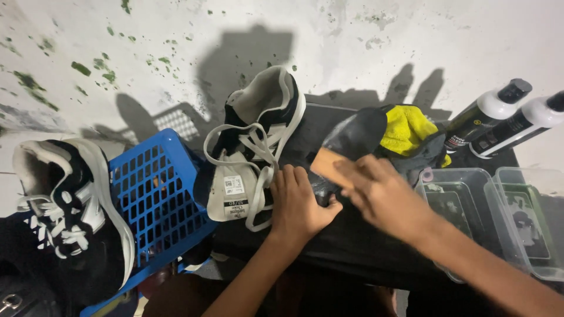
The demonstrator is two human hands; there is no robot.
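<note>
Two hands work on a shoe insole at a dark desk.

Left hand [299, 202] lies flat, fingers spread and gripping nothing, pressing down the dark insole [351, 138] just beside a black-and-white sneaker [254, 144] with loose laces and its tongue pulled out. Right hand [382, 191] is clenched round a wooden brush [330, 167], blurred, set against the insole mid-desk. Yellow cloth [406, 128] lies far right of the insole. Two black-and-white bottles [504, 120] lean far right; clear plastic tubs [487, 211] sit right. Blue basket [154, 194] left, second sneaker [64, 199] far left on it.
</note>
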